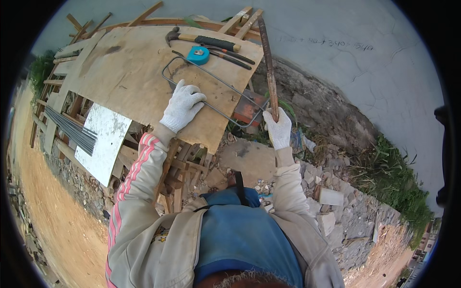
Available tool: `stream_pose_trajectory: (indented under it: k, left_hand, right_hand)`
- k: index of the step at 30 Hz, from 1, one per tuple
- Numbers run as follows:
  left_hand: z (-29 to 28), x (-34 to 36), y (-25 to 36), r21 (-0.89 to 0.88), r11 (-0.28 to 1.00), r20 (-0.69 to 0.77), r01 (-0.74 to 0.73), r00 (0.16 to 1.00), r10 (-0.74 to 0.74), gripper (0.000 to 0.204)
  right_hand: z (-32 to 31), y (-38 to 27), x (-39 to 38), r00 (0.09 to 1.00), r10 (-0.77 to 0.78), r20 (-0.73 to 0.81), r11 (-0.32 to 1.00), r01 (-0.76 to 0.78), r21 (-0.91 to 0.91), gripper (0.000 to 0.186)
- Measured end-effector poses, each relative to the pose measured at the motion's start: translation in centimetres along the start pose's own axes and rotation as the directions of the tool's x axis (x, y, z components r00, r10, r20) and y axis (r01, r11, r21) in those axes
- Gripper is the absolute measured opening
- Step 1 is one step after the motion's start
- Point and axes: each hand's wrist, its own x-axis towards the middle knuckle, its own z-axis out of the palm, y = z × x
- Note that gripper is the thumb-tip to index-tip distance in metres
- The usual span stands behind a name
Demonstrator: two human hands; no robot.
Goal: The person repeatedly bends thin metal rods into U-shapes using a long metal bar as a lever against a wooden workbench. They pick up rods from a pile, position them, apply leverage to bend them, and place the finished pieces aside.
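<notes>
A stained brown board (pixel 129 72) serves as the work surface. Seen from its middle, a hammer (pixel 206 41) lies toward 1 o'clock, its head facing 9; a turquoise tape measure (pixel 198 55) sits at 2, with a dark-handled tool (pixel 235 56) just beside it; a bent metal loop (pixel 218 77) stretches toward 3, extending past the board's edge

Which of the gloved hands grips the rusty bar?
The right hand, closed around one end of the rusty bar; the left hand lies over the bent wire.
</notes>
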Motion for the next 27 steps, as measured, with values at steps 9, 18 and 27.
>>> stream_pose_trajectory:
  k: [9,18,27]
  left_hand:
    - [0.1,-0.1,0.3,0.079,0.997,0.041,0.006,0.999,-0.009,0.017]
    - [1.6,-1.4,0.0,-0.102,0.984,0.082,0.148,0.987,-0.140,0.014]
    - [1.1,1.1,0.5,0.017,0.898,0.210,0.439,0.877,-0.433,0.045]
  right_hand:
    - [0.4,1.4,-0.4,0.994,0.102,-0.050,0.992,-0.098,0.078,0.023]
    - [0.0,0.8,-1.3,0.994,0.086,-0.071,0.996,-0.085,0.025,0.022]
    - [0.1,0.9,-0.9,0.995,-0.068,-0.073,0.972,0.049,-0.228,0.030]
